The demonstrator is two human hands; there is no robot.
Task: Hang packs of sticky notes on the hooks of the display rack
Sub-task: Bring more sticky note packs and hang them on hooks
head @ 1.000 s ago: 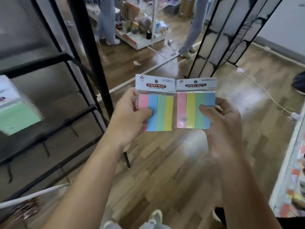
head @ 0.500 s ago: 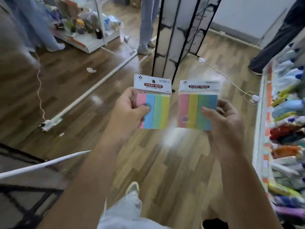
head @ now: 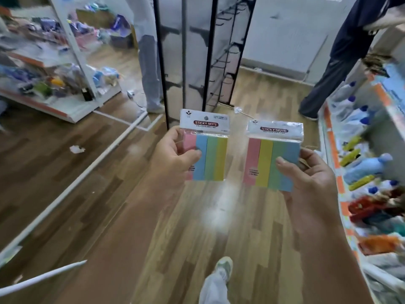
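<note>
My left hand (head: 173, 159) grips one pack of sticky notes (head: 210, 156) by its left edge, thumb on the front. The pack shows pink, blue, green and yellow strips under a white header card. My right hand (head: 313, 178) holds a second pack of sticky notes (head: 269, 159) by its lower right corner, with pink, yellow, green and blue strips. Both packs are upright, side by side, apart, at chest height. A black display rack (head: 221, 62) with rows of hooks stands ahead, beyond the packs.
A white shelf unit (head: 65, 69) with mixed goods stands at left. Another shelf (head: 361, 163) with bottles runs along the right. One person's legs (head: 150, 73) stand behind the rack, another person (head: 333, 69) at far right. My shoe (head: 223, 268) is on the wooden floor.
The view has swung right and away from the black rack at my left; the hooked rack ahead is now nearer. The two packs have drawn further apart in my hands.
</note>
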